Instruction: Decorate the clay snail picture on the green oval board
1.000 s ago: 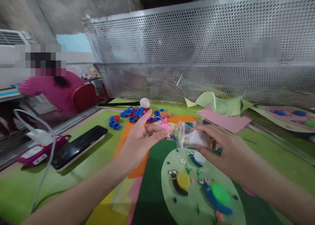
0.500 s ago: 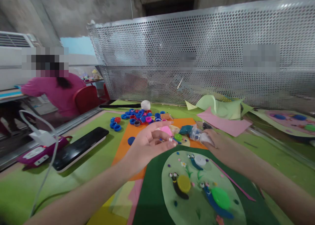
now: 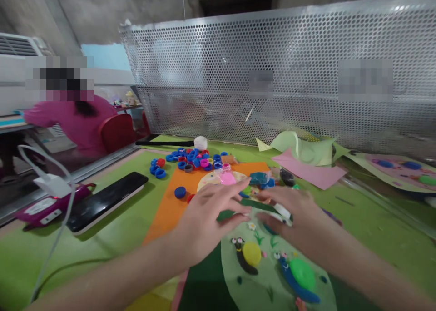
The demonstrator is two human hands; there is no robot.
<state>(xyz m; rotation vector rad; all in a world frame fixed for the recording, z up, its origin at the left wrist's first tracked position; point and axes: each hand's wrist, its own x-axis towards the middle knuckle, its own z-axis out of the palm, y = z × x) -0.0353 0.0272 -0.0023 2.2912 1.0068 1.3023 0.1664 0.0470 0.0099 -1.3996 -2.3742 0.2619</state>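
My left hand hovers over the top left of a pale green oval, its fingers apart and holding nothing. Facing it, my right hand is slightly blurred, with thumb and fingers spread. Something white shows beneath the right fingers; I cannot tell whether it touches them. Clay snails decorate the oval: a black one with a yellow shell and a blue one with a green shell. Beyond the hands lie a packet of teal clay and pink clay, partly over another oval.
Several bottle caps are piled at the back, near a white ball. A phone and a purple power strip with a cable lie left. Paper scraps sit before a perforated metal panel. A person in pink sits beyond.
My right hand has let go of the clear packet and moved left and toward me over the oval. My left hand has shifted slightly nearer to me.
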